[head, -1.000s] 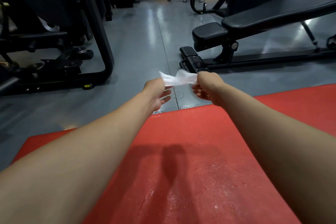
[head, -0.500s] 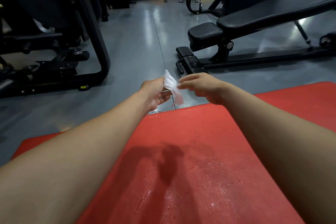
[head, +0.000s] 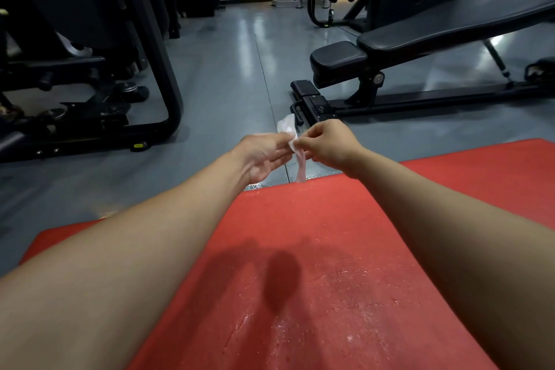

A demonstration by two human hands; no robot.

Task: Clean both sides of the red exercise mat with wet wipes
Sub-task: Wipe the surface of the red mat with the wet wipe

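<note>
The red exercise mat (head: 300, 249) lies flat on the grey floor and fills the lower half of the view; wet streaks glisten on its near part. Both my arms reach out over it to its far edge. A white wet wipe (head: 289, 132) is held in the air between my hands, one end sticking up and a thin twisted tail hanging down to the mat's edge. My left hand (head: 264, 153) pinches it from the left with its other fingers loosely spread. My right hand (head: 327, 144) pinches it from the right with curled fingers.
A black adjustable bench (head: 420, 36) stands on the floor just beyond the mat at the right, its base foot (head: 312, 102) close to my hands. A black weight machine frame (head: 162, 75) stands at the left. Grey floor runs between them.
The wipe was stretched sideways between my hands a second ago. My hands have since come together, and the wipe now stands bunched upright with a tail hanging down.
</note>
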